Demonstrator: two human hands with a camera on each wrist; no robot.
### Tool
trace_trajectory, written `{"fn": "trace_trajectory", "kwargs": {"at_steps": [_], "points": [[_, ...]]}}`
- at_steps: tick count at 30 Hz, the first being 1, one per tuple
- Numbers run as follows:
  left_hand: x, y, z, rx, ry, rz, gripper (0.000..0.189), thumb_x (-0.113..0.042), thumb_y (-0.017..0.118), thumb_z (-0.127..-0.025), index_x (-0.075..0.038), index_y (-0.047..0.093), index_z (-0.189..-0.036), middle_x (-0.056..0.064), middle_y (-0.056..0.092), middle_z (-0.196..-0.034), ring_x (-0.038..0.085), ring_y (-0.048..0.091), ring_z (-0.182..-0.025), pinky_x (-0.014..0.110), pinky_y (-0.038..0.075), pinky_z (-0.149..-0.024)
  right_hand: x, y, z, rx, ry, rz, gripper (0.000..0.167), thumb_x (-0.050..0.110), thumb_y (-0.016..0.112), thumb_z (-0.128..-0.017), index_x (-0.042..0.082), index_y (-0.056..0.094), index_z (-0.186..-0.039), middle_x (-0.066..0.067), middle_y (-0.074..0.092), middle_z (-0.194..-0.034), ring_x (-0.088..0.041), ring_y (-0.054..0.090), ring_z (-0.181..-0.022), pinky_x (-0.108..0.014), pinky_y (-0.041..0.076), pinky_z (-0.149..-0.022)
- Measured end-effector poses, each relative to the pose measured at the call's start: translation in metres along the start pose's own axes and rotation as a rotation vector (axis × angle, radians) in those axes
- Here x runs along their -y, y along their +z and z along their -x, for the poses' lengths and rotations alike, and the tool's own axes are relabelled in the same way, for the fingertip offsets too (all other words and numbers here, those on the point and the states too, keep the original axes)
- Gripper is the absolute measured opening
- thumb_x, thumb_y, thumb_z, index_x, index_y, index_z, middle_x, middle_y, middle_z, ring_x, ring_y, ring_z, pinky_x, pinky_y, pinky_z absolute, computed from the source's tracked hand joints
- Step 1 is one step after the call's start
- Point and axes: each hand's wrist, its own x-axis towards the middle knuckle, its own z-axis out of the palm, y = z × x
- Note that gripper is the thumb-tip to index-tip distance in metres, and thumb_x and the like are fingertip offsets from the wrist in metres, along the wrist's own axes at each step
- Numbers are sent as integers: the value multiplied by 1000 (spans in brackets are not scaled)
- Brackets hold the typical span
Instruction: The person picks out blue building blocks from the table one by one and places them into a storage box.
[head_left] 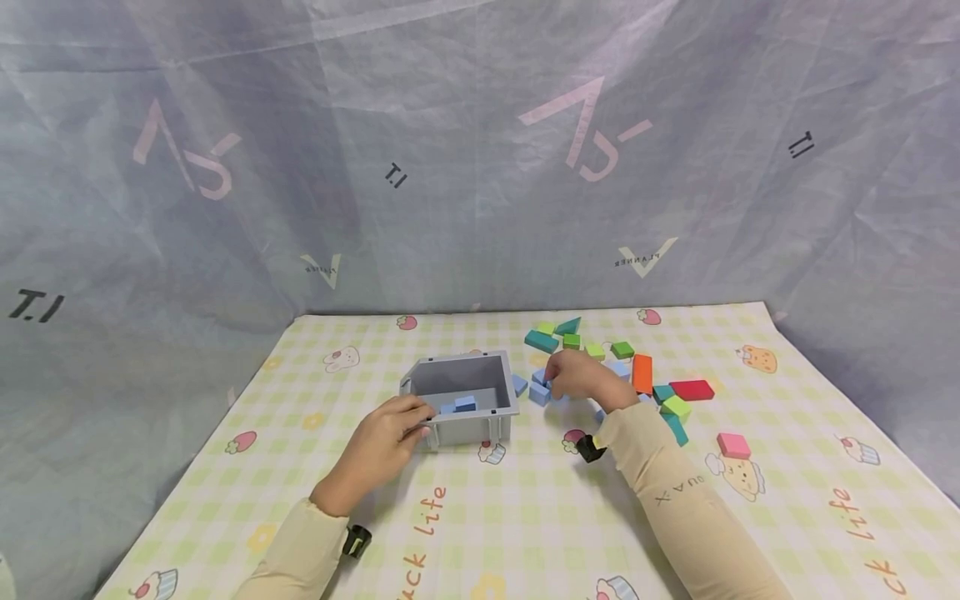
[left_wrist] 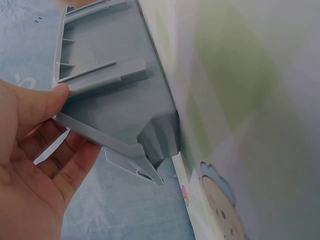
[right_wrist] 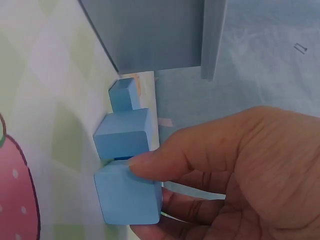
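Note:
A grey plastic bin (head_left: 465,429) stands at the middle of the table with a few blue blocks (head_left: 465,403) inside. My left hand (head_left: 385,440) grips its near left corner, thumb on one side of the rim and fingers on the other in the left wrist view. Right of the bin, my right hand (head_left: 579,375) pinches a blue block (right_wrist: 127,195) between thumb and fingers, low over the cloth. Two more blue blocks, a nearer one (right_wrist: 122,135) and a smaller one (right_wrist: 124,95), lie between that block and the bin.
Behind and right of my right hand lie loose blocks: green (head_left: 622,350), teal (head_left: 542,341), orange (head_left: 642,374), red (head_left: 692,390) and pink (head_left: 733,446). A checked cloth (head_left: 300,467) covers the table. Grey fabric (head_left: 465,233) hangs behind it.

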Motion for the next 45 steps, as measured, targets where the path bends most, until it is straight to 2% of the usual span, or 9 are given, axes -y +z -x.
{"fn": "trace_trajectory", "kwargs": {"at_steps": [7, 16, 20, 24, 29, 35, 38, 40, 45], "points": [[0, -1, 0, 9, -11, 7, 20, -7, 75, -89, -9, 76, -109, -5, 67, -104, 8, 58, -86, 29, 53, -73, 2, 1, 0, -4, 1, 12, 24, -3, 65, -79, 5, 69, -101, -6, 66, -97, -21, 52, -75, -32, 44, -64], [0, 1, 0, -5, 8, -3, 22, -4, 77, -87, -8, 77, -108, -3, 67, -102, 10, 59, -86, 30, 53, -72, -2, -6, 5, -28, 18, 29, 25, -1, 65, -77, 2, 70, -102, -9, 66, -98, -23, 54, -79, -34, 46, -67], [0, 1, 0, 2, 5, 1, 21, -5, 77, -87, -8, 76, -108, -3, 67, -103, 10, 59, -87, 30, 53, -73, -8, -12, 5, -94, 78, 9, 29, 2, 66, -78, -1, 70, -106, -12, 66, -102, -25, 57, -84, -38, 51, -73], [-1, -1, 0, 16, -5, 10, 21, -6, 75, -89, -7, 76, -110, -3, 67, -105, 11, 60, -89, 30, 53, -74, -6, -18, 5, -215, 107, -85, 32, 8, 68, -85, -3, 68, -115, -17, 66, -111, -28, 59, -92, -42, 52, -84], [-1, -2, 0, 27, -22, 17, 21, -8, 74, -91, -8, 76, -112, -3, 67, -106, 11, 60, -91, 30, 53, -75, 16, -21, 10, -376, 31, -198, 35, 15, 70, -90, -2, 66, -121, -17, 67, -113, -29, 60, -98, -46, 52, -89], [-1, -2, 0, 17, -14, 15, 22, -6, 74, -90, -7, 76, -111, -3, 67, -106, 12, 60, -91, 31, 53, -75, 51, -15, 19, -489, -92, -295, 35, 16, 74, -90, 3, 66, -121, -15, 67, -118, -31, 62, -110, -46, 53, -91], [-1, -2, 0, 28, -20, 21, 22, -7, 73, -91, -8, 76, -112, -3, 67, -106, 12, 59, -91, 31, 53, -76, 64, -10, 22, -523, -146, -305, 36, 16, 75, -89, 4, 67, -122, -14, 67, -121, -31, 63, -114, -46, 53, -93], [-1, -3, 0, 35, -26, 24, 22, -8, 72, -92, -8, 76, -113, -3, 67, -107, 12, 59, -92, 31, 53, -77, 71, -6, 24, -539, -181, -315, 35, 17, 76, -88, 5, 68, -121, -13, 68, -120, -30, 65, -111, -45, 54, -90], [-1, -3, 0, 37, -30, 24, 22, -8, 72, -92, -8, 76, -113, -4, 67, -107, 12, 60, -93, 31, 53, -77, 87, 10, 25, -507, -273, -357, 33, 12, 77, -88, 4, 68, -119, -11, 68, -117, -26, 67, -105, -37, 58, -85]]}}
